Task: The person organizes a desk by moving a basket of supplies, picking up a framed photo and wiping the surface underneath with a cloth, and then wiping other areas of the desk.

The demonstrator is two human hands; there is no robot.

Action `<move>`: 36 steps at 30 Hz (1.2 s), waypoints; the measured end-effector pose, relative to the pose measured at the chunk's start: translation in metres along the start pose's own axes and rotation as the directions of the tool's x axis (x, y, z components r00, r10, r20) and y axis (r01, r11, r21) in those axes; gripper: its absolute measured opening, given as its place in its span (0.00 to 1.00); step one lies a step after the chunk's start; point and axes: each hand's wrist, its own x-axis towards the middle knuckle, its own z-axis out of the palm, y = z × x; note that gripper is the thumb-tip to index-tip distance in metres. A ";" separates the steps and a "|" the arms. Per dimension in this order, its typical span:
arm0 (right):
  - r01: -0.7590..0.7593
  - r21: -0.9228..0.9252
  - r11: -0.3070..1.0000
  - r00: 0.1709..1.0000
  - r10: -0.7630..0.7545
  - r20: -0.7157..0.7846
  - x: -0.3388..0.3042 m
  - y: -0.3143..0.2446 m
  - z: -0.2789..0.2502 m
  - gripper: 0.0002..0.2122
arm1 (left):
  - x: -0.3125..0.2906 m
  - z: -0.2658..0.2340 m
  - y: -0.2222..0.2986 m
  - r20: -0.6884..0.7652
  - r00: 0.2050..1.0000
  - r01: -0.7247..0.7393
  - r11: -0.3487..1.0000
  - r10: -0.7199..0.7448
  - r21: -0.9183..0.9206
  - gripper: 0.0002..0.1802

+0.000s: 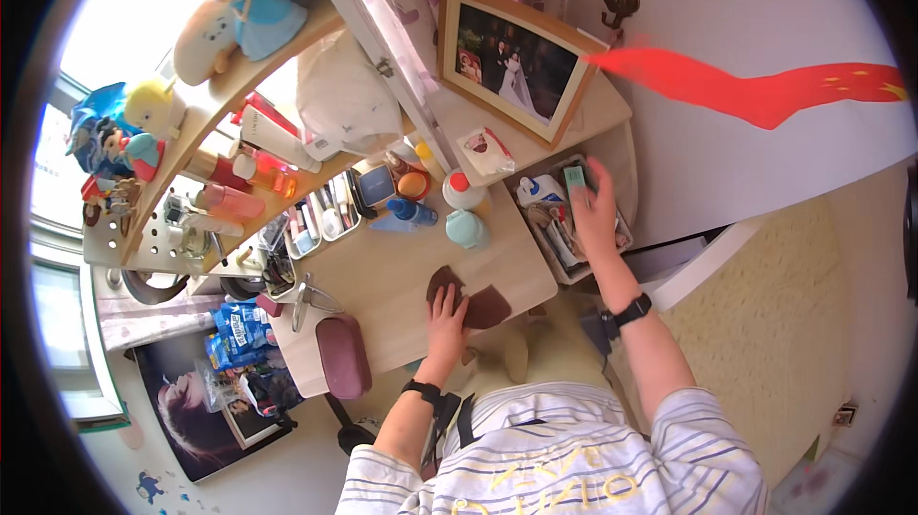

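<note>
My left hand (445,324) lies on the near edge of the wooden desk, fingers stretched out over a flat dark brown piece (444,280), perhaps cloth or leather. Beside those fingertips, to the right, is a second brown flap (489,307); whether the two are joined I cannot tell. At the right, my right hand (598,219) is above an open storage basket (578,275) packed with small items. Its thumb and fingers are around the end of a small green box (575,175). A white-and-blue packet (541,190) sits in the same basket.
Left of my left hand stands a maroon case (343,356). Behind are a turquoise-lidded container (466,229), a red-capped white bottle (461,192) and a blue bottle (413,212). A framed photo (513,65) stands on the right-hand shelf. Shelves of cosmetics and figurines (258,22) rise at left.
</note>
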 end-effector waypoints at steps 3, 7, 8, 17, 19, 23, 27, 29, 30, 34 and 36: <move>0.094 0.175 0.980 0.995 -0.089 -0.040 0.057 -0.040 0.018 0.27 | -0.015 -0.002 -0.018 0.015 0.998 0.053 0.999 -0.053 -0.009 0.35; 0.049 0.112 0.993 0.998 -0.044 -0.042 0.106 -0.054 0.036 0.23 | -0.039 -0.005 -0.035 0.016 0.995 0.097 0.995 -0.097 0.028 0.35; -0.023 0.038 0.999 1.000 0.024 -0.018 0.110 -0.053 0.039 0.21 | -0.044 -0.009 -0.036 0.022 0.993 0.112 0.993 -0.113 0.028 0.35; 0.036 0.277 0.960 0.972 0.031 -0.234 0.103 -0.053 0.037 0.14 | -0.055 -0.011 -0.057 0.045 0.989 0.146 0.984 -0.141 -0.106 0.33; -0.013 0.362 0.932 0.955 0.119 -0.271 0.089 -0.062 0.025 0.16 | -0.055 -0.014 -0.058 0.053 0.990 0.136 0.984 -0.131 -0.112 0.33; 0.040 0.445 0.894 0.952 0.102 -0.290 0.054 -0.072 -0.016 0.18 | -0.049 -0.019 -0.056 0.023 0.995 0.104 0.988 -0.102 -0.114 0.29; -0.035 0.460 0.887 0.943 0.182 -0.279 -0.003 -0.084 -0.053 0.19 | -0.050 -0.015 -0.068 -0.067 0.996 0.053 0.987 -0.063 -0.150 0.27; -0.045 0.468 0.883 0.948 0.186 -0.259 -0.036 -0.086 -0.072 0.20 | -0.047 -0.017 -0.067 -0.066 0.996 0.051 0.985 -0.062 -0.166 0.26; -0.060 0.486 0.872 0.950 0.200 -0.241 -0.056 -0.091 -0.076 0.20 | -0.048 -0.018 -0.068 -0.052 0.996 0.057 0.982 -0.068 -0.178 0.26; -0.193 0.483 0.854 0.946 0.293 -0.139 -0.126 -0.084 -0.093 0.19 | -0.048 -0.021 -0.079 -0.019 0.998 0.048 0.968 -0.054 -0.244 0.25; -0.243 0.503 0.829 0.947 0.316 -0.063 -0.159 -0.092 -0.083 0.19 | -0.053 -0.023 -0.089 0.001 0.999 0.049 0.956 -0.050 -0.289 0.25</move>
